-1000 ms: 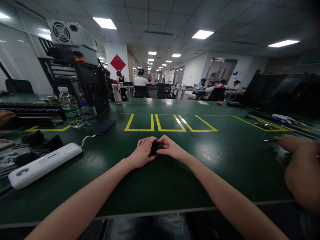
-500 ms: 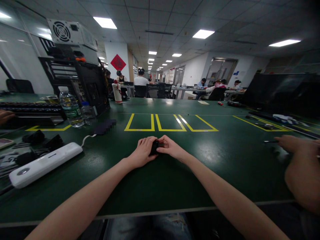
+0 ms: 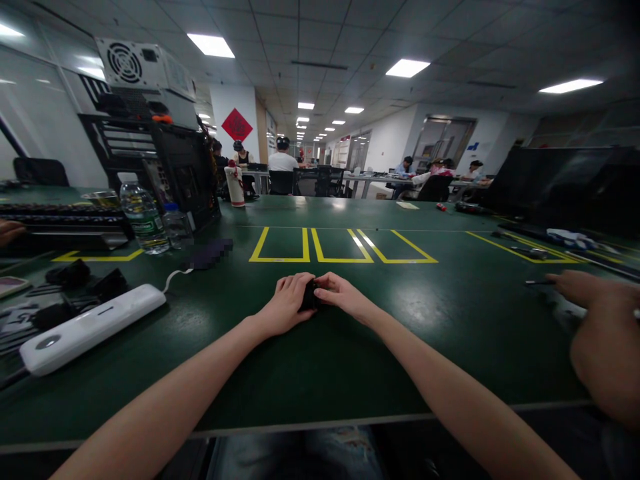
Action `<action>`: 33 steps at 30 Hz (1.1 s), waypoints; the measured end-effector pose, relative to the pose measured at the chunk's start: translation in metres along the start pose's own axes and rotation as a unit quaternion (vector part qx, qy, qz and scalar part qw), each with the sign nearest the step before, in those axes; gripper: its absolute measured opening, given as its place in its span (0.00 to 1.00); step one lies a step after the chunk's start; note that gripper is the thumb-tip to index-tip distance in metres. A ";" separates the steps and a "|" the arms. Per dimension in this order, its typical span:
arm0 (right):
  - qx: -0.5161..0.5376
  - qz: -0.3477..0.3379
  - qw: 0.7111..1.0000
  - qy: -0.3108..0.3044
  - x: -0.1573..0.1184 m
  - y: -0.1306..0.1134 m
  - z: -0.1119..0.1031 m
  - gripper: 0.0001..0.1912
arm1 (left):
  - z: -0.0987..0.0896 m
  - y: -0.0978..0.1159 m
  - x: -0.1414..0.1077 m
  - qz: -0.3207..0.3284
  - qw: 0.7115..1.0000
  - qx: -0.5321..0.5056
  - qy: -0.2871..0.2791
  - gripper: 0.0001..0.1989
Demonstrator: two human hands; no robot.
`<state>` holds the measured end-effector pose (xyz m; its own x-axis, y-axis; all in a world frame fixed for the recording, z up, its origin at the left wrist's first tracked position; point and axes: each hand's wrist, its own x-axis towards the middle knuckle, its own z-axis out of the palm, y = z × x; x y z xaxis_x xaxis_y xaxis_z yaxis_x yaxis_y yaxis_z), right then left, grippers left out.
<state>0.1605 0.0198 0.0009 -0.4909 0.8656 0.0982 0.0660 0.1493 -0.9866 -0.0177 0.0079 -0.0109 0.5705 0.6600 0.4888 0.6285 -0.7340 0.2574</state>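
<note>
A small black object point(image 3: 309, 297) sits between my two hands, low over the green table point(image 3: 350, 373); its kind is too dark and covered to make out. My left hand point(image 3: 286, 303) wraps round it from the left, fingers over the top and thumb at the near side. From the right, my right hand point(image 3: 340, 293) pinches at the object's side with thumb and fingertips. Just beyond the hands are yellow tape outlines point(image 3: 320, 260) on the table.
On the left lie a white power strip point(image 3: 95, 327), several black parts point(image 3: 70, 275) and a water bottle point(image 3: 143, 217) beside a black computer case point(image 3: 185, 177). At the right, another person's hand point(image 3: 575, 287) holds a thin tool point(image 3: 539, 283). A dark monitor point(image 3: 575, 193) stands behind.
My right thumb and fingers have shifted slightly against the black object's side. My left hand stays in place round it.
</note>
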 end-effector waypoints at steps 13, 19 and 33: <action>-0.034 -0.016 0.999 0.021 0.001 0.004 0.001 0.14 | 0.001 -0.001 0.000 -0.007 1.000 0.006 -0.001 0.30; -0.009 -0.025 1.000 -0.013 -0.001 0.000 -0.001 0.18 | 0.002 -0.002 0.000 -0.010 1.000 0.003 -0.007 0.29; 0.001 -0.017 1.000 0.006 0.002 0.006 -0.001 0.15 | 0.000 0.000 0.002 -0.011 1.000 0.005 -0.010 0.29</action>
<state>0.1606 0.0227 -0.0047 -0.4826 0.8656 0.1334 0.0480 0.1782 -0.9828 -0.0169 0.0094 -0.0107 0.5680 0.6785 0.4658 0.6453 -0.7185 0.2596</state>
